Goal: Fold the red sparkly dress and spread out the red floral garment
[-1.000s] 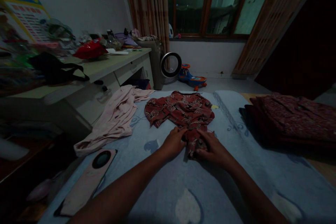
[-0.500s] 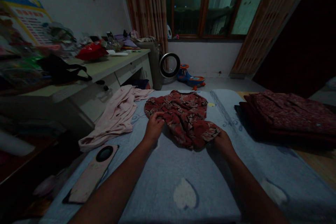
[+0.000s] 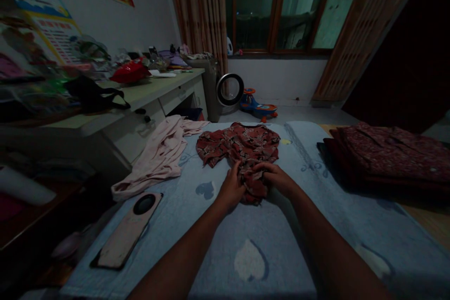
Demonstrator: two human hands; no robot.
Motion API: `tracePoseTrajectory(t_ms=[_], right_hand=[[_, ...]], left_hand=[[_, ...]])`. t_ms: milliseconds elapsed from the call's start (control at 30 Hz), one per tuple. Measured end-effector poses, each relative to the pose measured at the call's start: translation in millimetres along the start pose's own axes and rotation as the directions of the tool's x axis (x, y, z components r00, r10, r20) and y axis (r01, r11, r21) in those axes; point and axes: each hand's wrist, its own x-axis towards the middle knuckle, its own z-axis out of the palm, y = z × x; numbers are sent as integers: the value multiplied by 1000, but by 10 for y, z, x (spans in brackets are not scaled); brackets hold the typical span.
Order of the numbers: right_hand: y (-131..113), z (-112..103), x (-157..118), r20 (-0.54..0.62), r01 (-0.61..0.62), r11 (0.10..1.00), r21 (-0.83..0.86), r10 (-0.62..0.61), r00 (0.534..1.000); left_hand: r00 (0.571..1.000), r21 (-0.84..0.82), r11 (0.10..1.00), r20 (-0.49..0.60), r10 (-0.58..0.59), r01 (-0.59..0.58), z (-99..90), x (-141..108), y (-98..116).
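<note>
A dark red patterned blouse (image 3: 251,143) lies on the pale blue bedspread (image 3: 204,253), its upper part spread flat and its near part bunched. My left hand (image 3: 232,187) grips the left side of that bunched cloth, fingers closed. From the right, my right hand (image 3: 277,178) pinches the same gathered part, close to the left hand. Some fingertips are hidden in the folds. Left of the blouse rests a crumpled pale pink garment (image 3: 158,154). Nearer to me on the left is a phone in a pale case (image 3: 128,232) with a round dark camera ring.
A stack of folded dark red clothes (image 3: 393,154) sits at the right. Along the left wall runs a cluttered desk (image 3: 168,85) with a red bag (image 3: 130,72). Beyond the bed are a washing machine with its round door (image 3: 230,90) ajar and a blue-orange ride-on toy (image 3: 258,107).
Both hands have come together, the left moving right and the right moving left. The blouse's near part, earlier stretched wide between them, is now gathered narrow. The view has shifted slightly.
</note>
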Motion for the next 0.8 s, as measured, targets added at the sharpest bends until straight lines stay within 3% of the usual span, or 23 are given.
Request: tracePoseTrajectory(t_ms=[67, 133, 200, 233, 267, 300, 400, 500, 700, 800], right_hand=[[13, 8, 45, 5, 4, 998, 69, -4, 1000], [76, -42, 93, -197, 49, 999, 4, -47, 979], [169, -135, 135, -466, 38, 955, -294, -178, 867], [219, -185, 150, -541, -19, 893, -450, -256, 801], [266, -227, 159, -571, -90, 816, -571, -316, 758], [309, -258, 164, -570, -154, 738, -657, -353, 742], [398, -262, 169, -483, -225, 561, -797, -366, 796], [433, -174, 188, -357, -163, 435, -885, -412, 839], [441, -31, 256, -173, 46, 422, -905, -466, 868], [427, -30, 272, -169, 84, 477, -875, -464, 870]], left_hand=[[999, 42, 999, -39, 10, -8, 37, -6, 6], [995, -16, 1000, -101, -16, 14, 20, 10, -35], [987, -138, 988, -136, -83, 64, -28, 42, -92], [981, -213, 972, -144, -128, 96, -53, 60, -118], [973, -293, 948, -153, -175, 125, -76, 78, -139], [962, -372, 917, -161, -219, 147, -95, 95, -155], [936, -573, 805, -178, -304, 152, -126, 133, -174], [928, -683, 719, -174, -328, 126, -142, 149, -172], [923, -748, 656, -178, -342, 99, -163, 132, -112], [929, -752, 650, -157, -334, 106, -165, 120, -73]])
